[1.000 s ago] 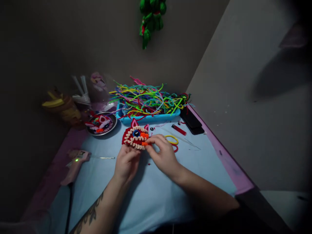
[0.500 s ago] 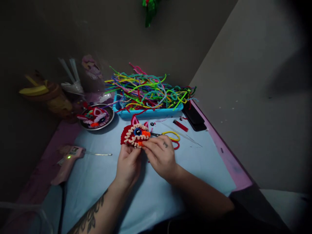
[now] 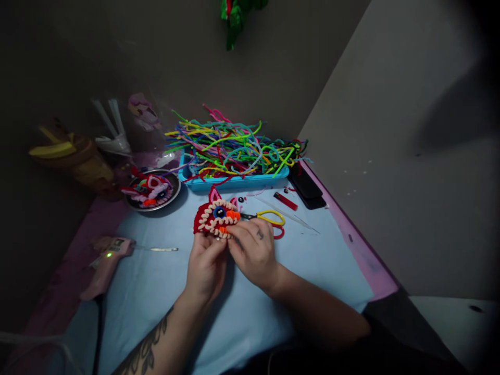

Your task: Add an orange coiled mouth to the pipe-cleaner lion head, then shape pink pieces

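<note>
Held over the middle of the table is a red pipe-cleaner animal head (image 3: 206,214) with cream curly trim, a blue eye, orange pieces and pink-lined ears. My left hand (image 3: 207,263) grips its lower edge from below, thumb in front. The fingers of my right hand (image 3: 253,250) are closed on its lower right side, by the orange piece; the fingertips are partly hidden. Scissors (image 3: 271,216) with yellow and red handles lie just behind my right hand. A small black eye bead (image 3: 241,200) rests on the cloth behind the head.
A blue basket (image 3: 234,183) heaped with colourful pipe cleaners (image 3: 230,143) stands at the back. Left of it, a metal bowl (image 3: 177,190) holds a similar head. A pink glue gun (image 3: 107,265), lit green, lies left. A red lighter (image 3: 286,201) and black phone-like object (image 3: 307,187) lie right.
The view has shifted slightly. Both hands keep their hold on the red head, and the right fingers have moved only a little along its lower right edge.
</note>
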A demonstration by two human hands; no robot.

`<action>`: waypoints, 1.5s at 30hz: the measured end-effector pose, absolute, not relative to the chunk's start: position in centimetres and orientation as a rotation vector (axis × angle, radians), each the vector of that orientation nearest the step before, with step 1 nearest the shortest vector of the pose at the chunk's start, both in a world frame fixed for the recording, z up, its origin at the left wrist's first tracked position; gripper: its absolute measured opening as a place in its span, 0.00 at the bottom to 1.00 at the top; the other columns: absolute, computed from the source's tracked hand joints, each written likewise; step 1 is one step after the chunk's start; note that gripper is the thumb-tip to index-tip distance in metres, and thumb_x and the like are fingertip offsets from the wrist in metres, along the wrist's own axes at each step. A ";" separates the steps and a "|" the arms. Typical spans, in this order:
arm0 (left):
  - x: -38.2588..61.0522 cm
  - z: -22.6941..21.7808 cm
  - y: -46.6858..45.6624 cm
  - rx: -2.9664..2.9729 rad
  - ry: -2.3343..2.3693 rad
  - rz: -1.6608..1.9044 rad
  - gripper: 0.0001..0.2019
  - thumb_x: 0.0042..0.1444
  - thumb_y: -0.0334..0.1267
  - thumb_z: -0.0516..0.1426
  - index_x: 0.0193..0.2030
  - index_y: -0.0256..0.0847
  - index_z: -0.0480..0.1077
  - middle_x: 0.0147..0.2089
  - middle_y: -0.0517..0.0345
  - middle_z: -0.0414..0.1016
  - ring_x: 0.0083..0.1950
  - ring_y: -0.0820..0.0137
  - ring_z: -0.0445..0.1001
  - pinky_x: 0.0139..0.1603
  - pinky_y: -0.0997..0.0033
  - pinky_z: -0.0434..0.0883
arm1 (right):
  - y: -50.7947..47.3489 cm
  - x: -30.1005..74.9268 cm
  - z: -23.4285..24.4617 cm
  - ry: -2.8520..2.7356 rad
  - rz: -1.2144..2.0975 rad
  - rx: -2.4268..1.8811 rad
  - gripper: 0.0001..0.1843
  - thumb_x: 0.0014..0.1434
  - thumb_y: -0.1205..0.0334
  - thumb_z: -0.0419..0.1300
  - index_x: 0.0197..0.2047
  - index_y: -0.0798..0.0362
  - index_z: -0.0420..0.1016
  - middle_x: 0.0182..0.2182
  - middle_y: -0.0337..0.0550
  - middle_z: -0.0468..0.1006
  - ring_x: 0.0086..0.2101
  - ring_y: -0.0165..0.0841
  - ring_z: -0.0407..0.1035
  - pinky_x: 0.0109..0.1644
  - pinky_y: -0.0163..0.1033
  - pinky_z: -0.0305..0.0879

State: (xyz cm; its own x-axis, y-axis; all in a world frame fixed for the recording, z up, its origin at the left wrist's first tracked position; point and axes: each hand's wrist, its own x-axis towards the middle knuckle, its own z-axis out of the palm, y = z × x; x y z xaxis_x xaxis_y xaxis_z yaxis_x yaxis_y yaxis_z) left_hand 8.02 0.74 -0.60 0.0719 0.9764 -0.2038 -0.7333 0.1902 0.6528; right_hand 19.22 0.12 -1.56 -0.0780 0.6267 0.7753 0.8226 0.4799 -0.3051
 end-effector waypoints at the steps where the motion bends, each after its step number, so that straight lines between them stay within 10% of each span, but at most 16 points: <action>1: 8.0 -0.6 0.7 0.433 0.681 1.345 0.22 0.43 0.27 0.66 0.47 0.44 0.73 0.49 0.53 0.79 0.56 0.61 0.74 0.60 0.61 0.68 | 0.1 19.2 -1.5 -1.782 -0.245 -1.234 0.09 0.60 0.67 0.62 0.45 0.52 0.75 0.39 0.44 0.80 0.41 0.39 0.65 0.49 0.47 0.63; 38: 8.4 0.1 0.2 0.459 0.618 1.305 0.22 0.43 0.29 0.64 0.47 0.47 0.72 0.42 0.56 0.77 0.52 0.61 0.74 0.58 0.60 0.68 | -0.1 19.2 -0.2 -1.741 -0.267 -1.244 0.02 0.60 0.63 0.63 0.38 0.51 0.77 0.34 0.41 0.81 0.39 0.37 0.66 0.47 0.44 0.60; 45: 7.5 0.0 1.1 0.330 0.598 1.396 0.07 0.43 0.30 0.64 0.27 0.42 0.70 0.40 0.57 0.78 0.46 0.68 0.74 0.52 0.69 0.70 | 0.0 19.2 -0.5 -1.709 -0.283 -1.254 0.09 0.60 0.59 0.64 0.43 0.52 0.76 0.37 0.45 0.79 0.40 0.39 0.66 0.48 0.46 0.63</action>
